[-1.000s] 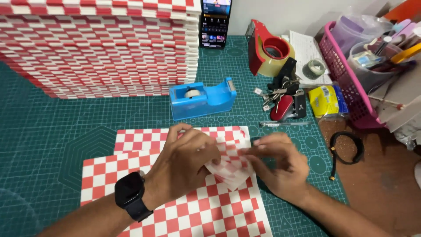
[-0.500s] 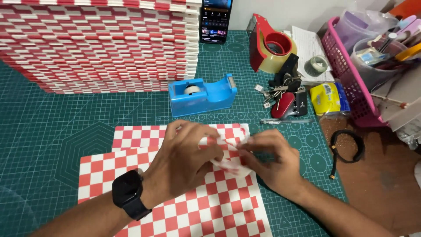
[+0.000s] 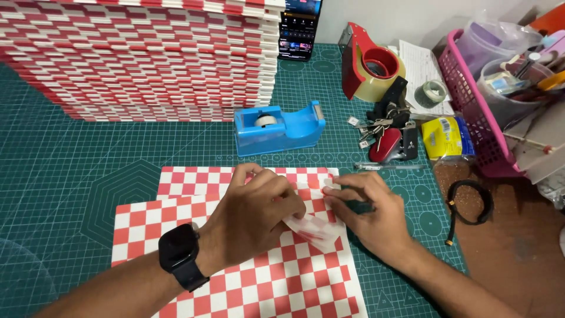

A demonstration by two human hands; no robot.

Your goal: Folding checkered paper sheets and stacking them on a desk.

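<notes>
My left hand [image 3: 259, 209], with a black watch on the wrist, and my right hand [image 3: 368, 212] meet over a small folded piece of red-and-white checkered paper [image 3: 315, 227]. Both hands pinch it by its edges, just above a flat checkered sheet [image 3: 235, 277] on the green cutting mat [image 3: 88, 171]. A second checkered sheet [image 3: 200, 176] lies partly under the first, further from me. My fingers hide most of the folded piece.
A tall stack of folded checkered pieces [image 3: 147, 59] fills the far left. A blue tape dispenser [image 3: 279, 126] stands behind the sheets. To the right lie keys [image 3: 382, 132], a red tape gun [image 3: 368, 65], a pink basket [image 3: 488, 100], a black cord [image 3: 468, 203] and a phone [image 3: 300, 26].
Both hands have kept working the small folded piece in place; the fingers shifted slightly and the fold looks flatter. The view has tilted a little.
</notes>
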